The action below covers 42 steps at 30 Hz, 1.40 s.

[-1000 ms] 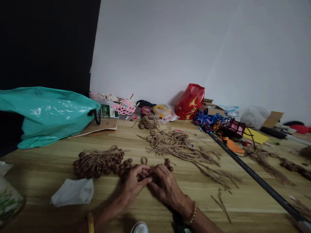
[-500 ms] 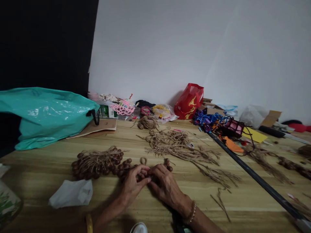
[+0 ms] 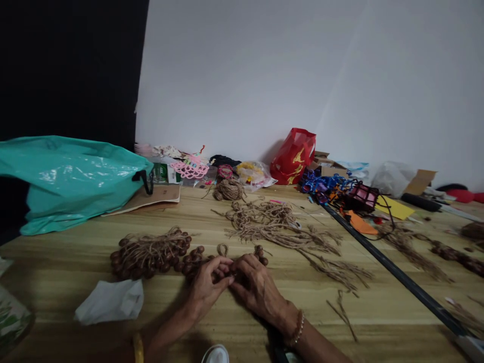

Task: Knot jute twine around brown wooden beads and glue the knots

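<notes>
My left hand [image 3: 206,287] and my right hand [image 3: 259,287] meet low in the middle, fingertips pinched together over a beaded twine cord; the piece between them is mostly hidden. Brown round beads [image 3: 194,257] show beside the left hand, and a smaller bead cluster [image 3: 260,254] pokes out behind the right. A small twine loop [image 3: 222,249] stands up just beyond my fingers. To the left lies a thick bundle of twine strung with brown beads [image 3: 151,252]. Beyond the right hand spreads a heap of loose twine strands [image 3: 280,227].
A crumpled white tissue [image 3: 111,301] lies left of my forearm. A white round lid [image 3: 216,354] sits at the near edge. The turquoise bag [image 3: 75,181] covers the back left, a red bag [image 3: 294,156] stands by the wall, and a dark bar [image 3: 393,272] crosses the right side.
The whole view has shifted very slightly. Both hands keep the same pinching hold at the same spot on the table; only tiny finger movement shows.
</notes>
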Each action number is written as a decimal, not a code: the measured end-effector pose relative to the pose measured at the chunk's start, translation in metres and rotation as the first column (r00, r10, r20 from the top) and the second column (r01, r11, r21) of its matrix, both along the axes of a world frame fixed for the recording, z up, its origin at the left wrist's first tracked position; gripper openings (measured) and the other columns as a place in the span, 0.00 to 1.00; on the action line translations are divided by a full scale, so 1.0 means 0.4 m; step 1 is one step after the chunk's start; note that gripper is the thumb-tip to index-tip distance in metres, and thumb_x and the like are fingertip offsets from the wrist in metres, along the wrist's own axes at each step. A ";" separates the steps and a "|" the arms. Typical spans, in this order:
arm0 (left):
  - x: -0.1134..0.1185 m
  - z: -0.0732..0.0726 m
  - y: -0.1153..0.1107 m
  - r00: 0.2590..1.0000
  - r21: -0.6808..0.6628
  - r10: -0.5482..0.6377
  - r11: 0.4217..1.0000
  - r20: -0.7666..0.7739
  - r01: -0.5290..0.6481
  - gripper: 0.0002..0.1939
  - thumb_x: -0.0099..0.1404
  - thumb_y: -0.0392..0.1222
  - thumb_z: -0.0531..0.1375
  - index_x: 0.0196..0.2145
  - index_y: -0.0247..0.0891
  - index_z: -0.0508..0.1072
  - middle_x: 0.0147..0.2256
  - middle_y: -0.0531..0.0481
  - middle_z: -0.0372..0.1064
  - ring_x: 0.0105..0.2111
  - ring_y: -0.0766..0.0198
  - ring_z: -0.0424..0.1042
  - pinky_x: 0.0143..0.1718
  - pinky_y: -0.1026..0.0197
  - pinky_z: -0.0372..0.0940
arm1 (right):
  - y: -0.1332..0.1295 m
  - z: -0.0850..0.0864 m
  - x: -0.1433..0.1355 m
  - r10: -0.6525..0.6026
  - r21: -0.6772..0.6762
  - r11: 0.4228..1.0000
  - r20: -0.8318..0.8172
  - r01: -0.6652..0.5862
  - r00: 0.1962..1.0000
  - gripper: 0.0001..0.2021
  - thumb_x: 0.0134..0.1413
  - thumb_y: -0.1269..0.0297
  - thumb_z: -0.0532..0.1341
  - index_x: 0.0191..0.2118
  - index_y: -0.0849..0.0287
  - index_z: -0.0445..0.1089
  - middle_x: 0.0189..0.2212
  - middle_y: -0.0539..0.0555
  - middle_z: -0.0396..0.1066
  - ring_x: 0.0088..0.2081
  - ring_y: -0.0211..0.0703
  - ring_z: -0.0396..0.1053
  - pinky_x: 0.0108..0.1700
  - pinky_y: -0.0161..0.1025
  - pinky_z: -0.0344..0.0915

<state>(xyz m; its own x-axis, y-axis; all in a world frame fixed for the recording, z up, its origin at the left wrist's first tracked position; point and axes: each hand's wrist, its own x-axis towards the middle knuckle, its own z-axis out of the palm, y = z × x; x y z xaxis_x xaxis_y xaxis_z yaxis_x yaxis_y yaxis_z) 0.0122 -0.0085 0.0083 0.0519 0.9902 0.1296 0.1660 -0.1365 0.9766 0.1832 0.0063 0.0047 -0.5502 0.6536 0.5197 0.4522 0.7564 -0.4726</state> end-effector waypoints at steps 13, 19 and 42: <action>0.002 -0.005 0.005 1.000 -0.005 -0.021 1.000 0.000 0.021 0.13 0.48 0.35 0.63 0.35 0.38 0.73 0.31 0.50 0.71 0.32 0.61 0.69 0.36 0.59 0.67 | -0.005 0.002 -0.003 -0.005 -0.023 1.000 0.029 0.006 1.000 0.08 0.55 0.72 0.59 0.42 0.59 0.68 0.37 0.57 0.69 0.40 0.47 0.65 0.43 0.43 0.63; -0.001 0.000 0.005 1.000 0.006 -0.009 1.000 -0.002 0.009 0.12 0.48 0.35 0.63 0.34 0.38 0.74 0.30 0.51 0.72 0.32 0.60 0.69 0.37 0.59 0.67 | -0.007 0.013 -0.006 -0.008 -0.018 1.000 0.001 0.008 1.000 0.08 0.56 0.71 0.60 0.42 0.58 0.67 0.37 0.56 0.69 0.40 0.47 0.65 0.43 0.42 0.63; -0.009 -0.029 0.026 0.996 -0.031 -0.046 0.998 0.081 0.049 0.13 0.48 0.37 0.65 0.34 0.36 0.73 0.28 0.50 0.71 0.30 0.61 0.70 0.33 0.61 0.65 | -0.002 0.006 0.000 0.004 -0.025 1.000 0.005 -0.004 1.000 0.05 0.60 0.67 0.59 0.42 0.58 0.67 0.38 0.56 0.69 0.40 0.47 0.64 0.43 0.43 0.63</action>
